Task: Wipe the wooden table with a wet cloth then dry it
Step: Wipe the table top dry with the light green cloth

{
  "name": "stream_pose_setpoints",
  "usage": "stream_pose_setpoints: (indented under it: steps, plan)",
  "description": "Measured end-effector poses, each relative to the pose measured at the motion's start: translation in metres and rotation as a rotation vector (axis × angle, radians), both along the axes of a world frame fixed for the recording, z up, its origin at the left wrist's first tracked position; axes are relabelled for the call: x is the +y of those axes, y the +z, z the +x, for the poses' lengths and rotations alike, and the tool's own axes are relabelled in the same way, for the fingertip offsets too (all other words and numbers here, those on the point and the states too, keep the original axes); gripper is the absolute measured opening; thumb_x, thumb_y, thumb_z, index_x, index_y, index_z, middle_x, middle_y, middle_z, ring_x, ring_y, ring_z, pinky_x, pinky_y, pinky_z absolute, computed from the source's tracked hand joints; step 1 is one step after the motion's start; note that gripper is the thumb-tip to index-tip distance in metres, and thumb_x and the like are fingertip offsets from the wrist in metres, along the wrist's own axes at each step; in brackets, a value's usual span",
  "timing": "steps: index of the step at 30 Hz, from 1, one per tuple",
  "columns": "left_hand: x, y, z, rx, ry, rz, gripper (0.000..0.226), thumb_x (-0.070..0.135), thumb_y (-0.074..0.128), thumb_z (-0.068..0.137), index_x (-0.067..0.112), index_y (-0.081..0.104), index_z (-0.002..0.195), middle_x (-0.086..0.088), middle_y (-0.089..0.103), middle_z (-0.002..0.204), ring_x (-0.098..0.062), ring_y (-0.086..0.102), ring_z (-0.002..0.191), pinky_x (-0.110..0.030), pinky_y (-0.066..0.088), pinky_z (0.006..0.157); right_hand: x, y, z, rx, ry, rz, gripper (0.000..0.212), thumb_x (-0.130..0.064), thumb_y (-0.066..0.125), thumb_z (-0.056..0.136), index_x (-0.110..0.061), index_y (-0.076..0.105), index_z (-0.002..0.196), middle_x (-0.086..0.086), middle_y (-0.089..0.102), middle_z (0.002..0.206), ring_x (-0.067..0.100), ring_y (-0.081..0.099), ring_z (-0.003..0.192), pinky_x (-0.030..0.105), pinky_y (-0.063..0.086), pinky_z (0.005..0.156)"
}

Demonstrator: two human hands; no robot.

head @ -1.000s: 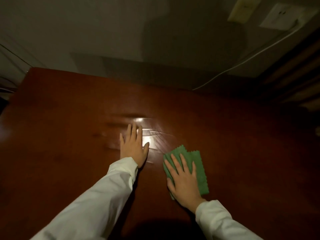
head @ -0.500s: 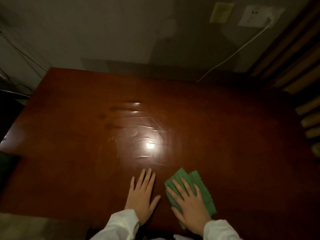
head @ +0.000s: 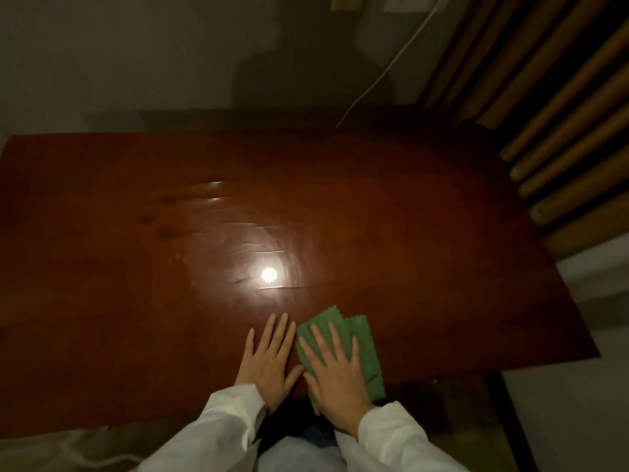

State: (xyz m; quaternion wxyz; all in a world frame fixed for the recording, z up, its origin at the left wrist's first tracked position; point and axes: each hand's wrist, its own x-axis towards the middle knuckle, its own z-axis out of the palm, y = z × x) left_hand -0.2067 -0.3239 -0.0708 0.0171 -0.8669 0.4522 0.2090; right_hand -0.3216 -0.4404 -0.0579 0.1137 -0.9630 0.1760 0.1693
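A dark red-brown wooden table [head: 425,233] fills the view, with shiny wet streaks around a bright light reflection near its middle. A folded green cloth [head: 360,338] lies flat near the table's front edge. My right hand [head: 335,373] presses flat on the cloth with straight, spread fingers. Just left of it, my left hand [head: 270,359] rests flat on the bare wood, fingers straight, its thumb close to the cloth's edge. Both arms wear white sleeves.
A grey wall stands behind the table, with a white cable [head: 384,68] running down from an outlet at the top. Wooden slats [head: 561,137] stand at the right. Pale floor [head: 599,294] shows beyond the table's right edge.
Both hands and the cloth have slid back from the table's middle to its front edge. The wet streaks and the light reflection, earlier beside my left hand, now lie beyond the fingers.
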Motion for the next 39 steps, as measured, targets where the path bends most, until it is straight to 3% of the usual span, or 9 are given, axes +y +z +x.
stream_pose_setpoints:
  steps: [3,6,9,12,18,24,29,33,39]
  plan:
    - [-0.001,-0.004,0.0,-0.01,-0.018,-0.026,0.069,0.057,0.006,0.092,0.012,0.03,0.138,-0.006,0.028,0.15,-0.022,0.005,0.141,-0.05,0.013,0.104,-0.013,-0.003,-0.012,0.005,0.04,-0.026,0.067,-0.047,0.035,0.085,-0.034,0.018,0.148,-0.004,0.038,0.147,0.026,0.027,0.135,0.055,0.021,0.104]
    - [-0.002,-0.001,0.001,-0.006,0.001,-0.028,0.073,0.058,0.003,0.092,0.011,0.036,0.138,-0.009,0.043,0.141,-0.026,0.027,0.136,-0.055,0.034,0.098,-0.035,0.003,-0.025,0.015,-0.162,-0.073,0.061,-0.048,0.032,0.088,-0.034,0.024,0.147,-0.004,0.032,0.15,0.027,0.025,0.138,0.057,0.032,0.101]
    - [-0.003,0.004,0.001,-0.054,-0.052,-0.014,0.08,0.064,-0.014,0.081,0.016,0.002,0.143,-0.007,0.003,0.153,-0.026,-0.003,0.138,-0.054,0.016,0.108,-0.047,0.007,-0.04,0.07,-0.418,-0.065,0.06,-0.05,0.02,0.099,-0.032,-0.011,0.147,-0.005,-0.015,0.155,0.022,-0.016,0.142,0.055,0.001,0.112]
    - [-0.001,0.002,-0.001,-0.065,-0.078,0.005,0.082,0.062,-0.016,0.071,0.018,-0.019,0.139,-0.005,-0.023,0.149,-0.025,-0.028,0.131,-0.051,-0.001,0.111,-0.032,0.011,-0.034,0.099,-0.512,-0.021,0.063,-0.052,0.017,0.098,-0.029,-0.017,0.147,-0.004,-0.023,0.154,0.028,-0.019,0.142,0.057,-0.007,0.11]
    - [-0.004,0.017,0.0,-0.041,-0.106,0.083,0.074,0.055,0.02,0.094,0.013,-0.013,0.146,-0.009,-0.019,0.153,-0.027,-0.02,0.139,-0.051,0.002,0.111,0.037,0.011,-0.017,0.041,-0.261,0.036,0.062,-0.041,0.03,0.099,-0.03,-0.003,0.15,-0.001,-0.016,0.156,0.031,-0.014,0.143,0.062,-0.004,0.11]
    - [-0.019,0.034,-0.011,-0.019,0.001,0.01,0.067,0.042,0.037,0.093,0.013,0.008,0.146,-0.009,-0.002,0.155,-0.029,-0.006,0.142,-0.049,0.009,0.113,0.0,0.007,-0.033,0.058,-0.203,0.07,0.061,-0.044,0.03,0.099,-0.035,-0.003,0.149,-0.006,-0.017,0.157,0.022,-0.019,0.143,0.053,-0.009,0.111]
    - [-0.042,0.038,-0.037,0.012,0.008,-0.066,0.066,0.04,0.037,0.095,0.014,0.005,0.147,-0.008,-0.003,0.156,-0.024,-0.007,0.142,-0.043,0.002,0.113,-0.057,0.006,-0.067,0.082,-0.277,0.045,0.062,-0.057,0.014,0.095,-0.037,-0.016,0.146,-0.01,-0.028,0.151,0.021,-0.023,0.141,0.051,-0.01,0.111]
    - [-0.077,0.035,-0.056,0.019,0.116,-0.076,0.067,0.045,0.031,0.095,0.015,0.002,0.148,-0.006,-0.005,0.156,-0.023,-0.009,0.142,-0.044,0.004,0.113,-0.11,0.005,-0.103,0.07,-0.269,0.036,0.078,-0.067,-0.015,0.066,-0.036,-0.029,0.136,-0.012,-0.034,0.143,0.015,-0.03,0.134,0.051,-0.01,0.111]
    - [-0.121,0.028,-0.086,0.017,0.182,0.0,0.071,0.05,0.028,0.095,0.017,-0.006,0.147,-0.004,-0.013,0.155,-0.022,-0.013,0.141,-0.044,0.001,0.113,-0.154,0.013,-0.128,0.142,-0.303,0.017,0.068,-0.057,0.013,0.094,-0.026,-0.017,0.147,-0.002,-0.033,0.143,0.024,-0.024,0.138,0.058,-0.007,0.11]
